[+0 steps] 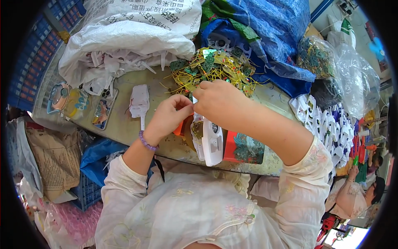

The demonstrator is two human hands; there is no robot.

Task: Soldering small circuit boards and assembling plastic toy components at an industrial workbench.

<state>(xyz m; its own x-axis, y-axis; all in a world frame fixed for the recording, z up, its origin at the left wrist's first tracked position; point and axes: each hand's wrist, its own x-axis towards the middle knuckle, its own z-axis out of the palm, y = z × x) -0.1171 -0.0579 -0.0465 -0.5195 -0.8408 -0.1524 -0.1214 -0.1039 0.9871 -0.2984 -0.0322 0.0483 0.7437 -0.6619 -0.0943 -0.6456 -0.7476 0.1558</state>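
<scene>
My left hand (167,116), a beaded bracelet at its wrist, has thumb and fingertips pinched together over the middle of the table. Fingertips of my right hand (215,98) meet it there, also pinched; what lies between them is too small and covered to name. Directly below the hands, a white plastic housing (213,145) stands near the table's front edge, its upper end hidden by my right hand. Just beyond the fingers spreads a heap of green circuit boards with yellow wires (207,66). Left of my left hand rests a white paddle-shaped plastic part (140,101).
A white woven sack (132,37) of white plastic parts and a blue tarp sack (277,41) line the back. Red box (230,146) with dark green pieces (248,148) sits at front right. White housings (327,128) pile up at right. Another person (352,197) is at far right.
</scene>
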